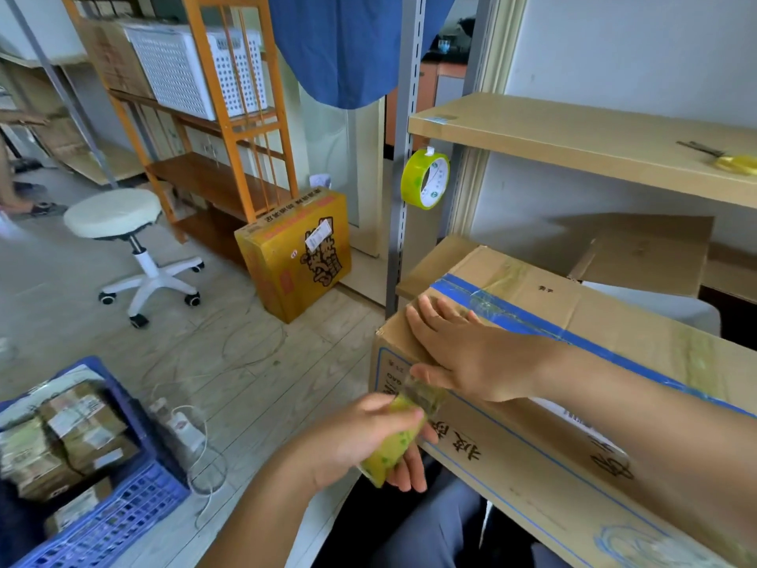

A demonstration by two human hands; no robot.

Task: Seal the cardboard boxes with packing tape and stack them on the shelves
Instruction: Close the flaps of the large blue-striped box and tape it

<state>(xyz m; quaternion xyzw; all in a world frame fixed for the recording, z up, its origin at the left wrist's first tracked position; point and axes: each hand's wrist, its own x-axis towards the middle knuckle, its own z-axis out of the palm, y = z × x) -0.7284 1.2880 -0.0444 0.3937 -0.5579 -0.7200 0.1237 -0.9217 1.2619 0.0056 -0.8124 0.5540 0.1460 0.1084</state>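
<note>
Your right hand (463,354) is lying flat on the top of the cardboard box (532,424), fingers straight and pressing near its left edge, beside the blue tape strip (532,317). The box is resting across your lap, in front of the wooden shelf (573,137). Your left hand (368,436) is gripping a yellowish tape roll (399,440), fingers curled round it; a clear strip seems to be running from it toward the box corner, though blur hides the join. Another tape roll (425,178) is hanging on the shelf upright (403,157).
</note>
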